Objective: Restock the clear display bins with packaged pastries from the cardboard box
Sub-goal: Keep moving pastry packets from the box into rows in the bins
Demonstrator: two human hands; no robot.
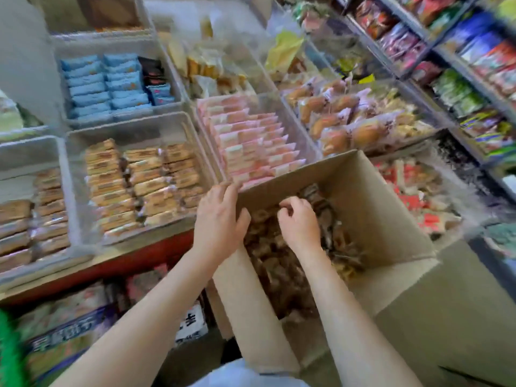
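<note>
An open cardboard box (377,208) stands in front of me, holding several brown packaged pastries (282,269). My left hand (220,219) rests with straight fingers on the box's left rim. My right hand (297,224) is inside the box, its fingers curled round pastry packets at the top of the pile. Clear display bins lie beyond the box: one with tan pastry packs (139,180), one with pink packs (251,143), one with round buns (349,118).
A bin of blue packs (106,85) sits at the back left. Another bin of brown packs (30,219) is at the far left. Shelves of snack bags (460,65) rise on the right. Printed cartons (64,325) stand under the red counter edge (125,261).
</note>
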